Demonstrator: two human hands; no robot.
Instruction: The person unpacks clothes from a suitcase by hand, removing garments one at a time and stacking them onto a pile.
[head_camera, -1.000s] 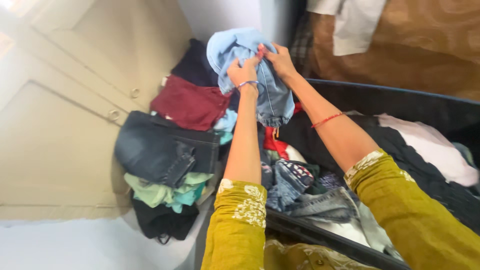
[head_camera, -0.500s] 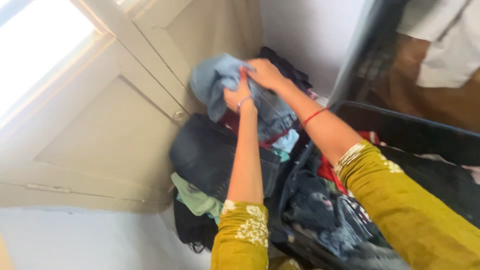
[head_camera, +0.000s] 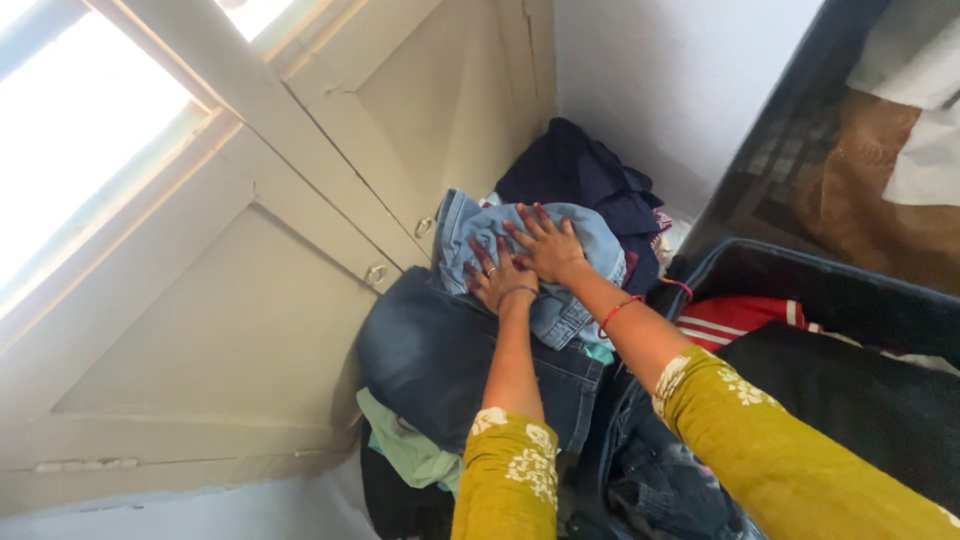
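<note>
Denim, light blue: your left hand (head_camera: 495, 277) and right hand (head_camera: 548, 245) both flat, fingers spread, pressing on pale jeans (head_camera: 470, 225) atop clothes pile against cream door (head_camera: 200, 330). Dark jeans (head_camera: 430, 350) just below, navy garment (head_camera: 575, 175) behind, mint cloth (head_camera: 405, 450) at bottom. Suitcase (head_camera: 800, 275) beside pile, right.

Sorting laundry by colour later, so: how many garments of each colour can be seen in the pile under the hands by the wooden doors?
Light blue denim, under the left hand and right hand: 1
Dark blue denim: 1
Navy: 1
Mint green: 1
Black: 1
Total: 5
</note>
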